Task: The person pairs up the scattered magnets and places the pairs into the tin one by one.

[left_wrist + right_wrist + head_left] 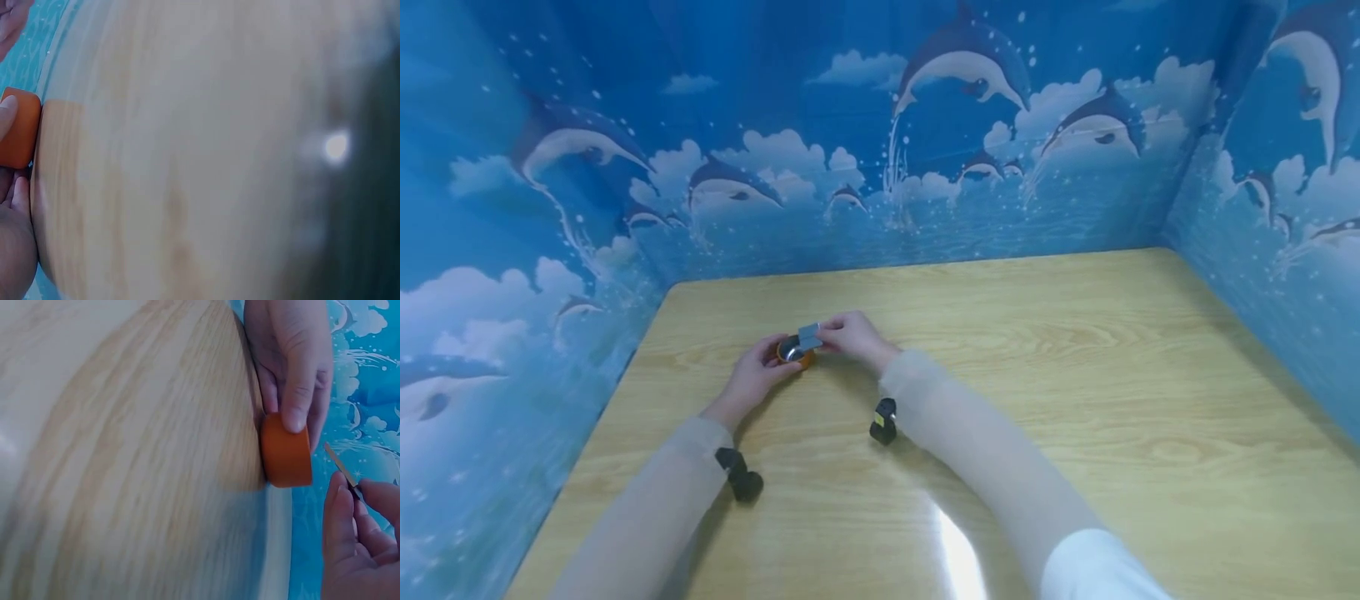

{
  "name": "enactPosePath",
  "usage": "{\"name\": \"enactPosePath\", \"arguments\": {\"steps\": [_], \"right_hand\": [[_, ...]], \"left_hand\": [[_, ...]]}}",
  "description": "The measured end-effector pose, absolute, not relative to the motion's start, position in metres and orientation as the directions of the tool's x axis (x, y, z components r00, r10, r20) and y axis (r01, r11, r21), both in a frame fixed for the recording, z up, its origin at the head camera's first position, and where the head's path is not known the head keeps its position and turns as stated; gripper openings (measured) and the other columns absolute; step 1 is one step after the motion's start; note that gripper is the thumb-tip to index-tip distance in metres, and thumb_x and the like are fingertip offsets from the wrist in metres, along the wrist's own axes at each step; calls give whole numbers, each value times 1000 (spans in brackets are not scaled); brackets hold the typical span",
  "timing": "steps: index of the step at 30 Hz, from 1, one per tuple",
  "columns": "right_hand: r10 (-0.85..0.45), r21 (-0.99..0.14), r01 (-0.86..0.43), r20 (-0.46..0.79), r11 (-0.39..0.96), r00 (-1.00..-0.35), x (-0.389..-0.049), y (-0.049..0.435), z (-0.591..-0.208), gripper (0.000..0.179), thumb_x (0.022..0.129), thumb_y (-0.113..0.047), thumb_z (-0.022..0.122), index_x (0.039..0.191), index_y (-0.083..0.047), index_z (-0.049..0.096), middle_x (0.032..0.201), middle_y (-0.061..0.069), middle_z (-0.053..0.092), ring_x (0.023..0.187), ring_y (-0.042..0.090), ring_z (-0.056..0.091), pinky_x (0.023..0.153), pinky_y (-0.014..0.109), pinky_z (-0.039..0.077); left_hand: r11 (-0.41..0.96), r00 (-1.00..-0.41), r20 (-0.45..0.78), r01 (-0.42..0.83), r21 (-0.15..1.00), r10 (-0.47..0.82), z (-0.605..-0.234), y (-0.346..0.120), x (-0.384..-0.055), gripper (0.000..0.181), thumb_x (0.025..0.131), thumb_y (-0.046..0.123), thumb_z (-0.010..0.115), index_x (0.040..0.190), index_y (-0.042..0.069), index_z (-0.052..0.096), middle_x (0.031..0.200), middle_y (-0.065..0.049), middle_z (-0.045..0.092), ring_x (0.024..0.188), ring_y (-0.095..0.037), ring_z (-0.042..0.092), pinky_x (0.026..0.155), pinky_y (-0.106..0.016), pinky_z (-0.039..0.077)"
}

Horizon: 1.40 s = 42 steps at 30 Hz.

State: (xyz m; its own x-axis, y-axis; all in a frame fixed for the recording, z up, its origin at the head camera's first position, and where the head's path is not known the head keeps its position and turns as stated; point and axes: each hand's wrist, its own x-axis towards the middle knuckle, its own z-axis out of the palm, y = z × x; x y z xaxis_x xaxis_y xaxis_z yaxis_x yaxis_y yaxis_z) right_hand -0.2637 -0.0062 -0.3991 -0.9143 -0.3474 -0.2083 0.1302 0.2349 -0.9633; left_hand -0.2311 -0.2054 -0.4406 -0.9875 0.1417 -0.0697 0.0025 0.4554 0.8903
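On the table, toward its far left, stands a small round orange container (807, 361) with a shiny metallic inside. My left hand (751, 379) holds it from the left, thumb on the near side and fingers round the far side. In the right wrist view the container's smooth orange wall (286, 459) shows, with the left thumb pressed on it. My right hand (856, 337) pinches a thin flat grey square piece (809, 337) between thumb and fingers. This piece overlaps the container's right rim in the head view; edge-on in the right wrist view, it appears as a narrow strip (340, 464) above the fingertips.
A wood-grain table (1075, 400) extends widely to the right and toward me. Blue curtains (865, 125) printed with dolphins and clouds enclose its back and sides. Small black wrist cameras (741, 477) are strapped at both sleeves.
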Motion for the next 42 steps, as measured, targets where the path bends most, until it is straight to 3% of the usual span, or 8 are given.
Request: {"name": "enactPosePath", "arguments": {"steps": [9, 19, 28, 36, 42], "right_hand": [[-314, -963, 169, -230, 211, -921, -262, -14, -406, 19, 90, -3, 59, 104, 9, 62, 106, 20, 63, 90, 26, 65, 74, 23, 55], [-297, -944, 156, -244, 291, -923, -263, -17, -402, 13, 88, -7, 62, 95, 4, 64, 91, 10, 65, 73, 15, 64, 73, 27, 55], [-321, -933, 125, -239, 337, -916, -262, -22, -396, 14, 88, -5, 62, 95, 6, 64, 89, 13, 66, 74, 20, 65, 73, 29, 55], [-326, -918, 74, -213, 389, -921, -265, -25, -399, 12, 87, -7, 64, 91, 4, 64, 82, 10, 65, 68, 16, 62, 68, 25, 55], [-351, -896, 33, -207, 442, -913, -265, -19, -406, 19, 86, -16, 68, 91, 1, 64, 82, 9, 65, 72, 19, 63, 65, 24, 54]], "left_hand": [[444, -987, -78, -9, 896, 138, -440, -199, -232, 71, 85, 24, 70, 142, 2, 35, 142, -21, 38, 130, -31, 37, 105, -38, 35], [443, -987, -52, 22, 896, 154, -438, -196, -233, 68, 85, 25, 69, 140, 1, 37, 139, -21, 40, 127, -31, 40, 103, -37, 37], [422, -986, -71, -1, 907, 151, -435, -196, -233, 64, 86, 17, 67, 140, 1, 36, 140, -20, 39, 128, -29, 39, 104, -36, 37], [401, -987, -53, 12, 916, 151, -436, -198, -232, 65, 86, 17, 68, 140, 0, 36, 141, -22, 38, 129, -31, 38, 105, -37, 35], [423, -988, -37, 29, 906, 148, -439, -203, -229, 65, 85, 17, 69, 138, -2, 37, 139, -23, 40, 128, -31, 39, 105, -38, 35]]}}
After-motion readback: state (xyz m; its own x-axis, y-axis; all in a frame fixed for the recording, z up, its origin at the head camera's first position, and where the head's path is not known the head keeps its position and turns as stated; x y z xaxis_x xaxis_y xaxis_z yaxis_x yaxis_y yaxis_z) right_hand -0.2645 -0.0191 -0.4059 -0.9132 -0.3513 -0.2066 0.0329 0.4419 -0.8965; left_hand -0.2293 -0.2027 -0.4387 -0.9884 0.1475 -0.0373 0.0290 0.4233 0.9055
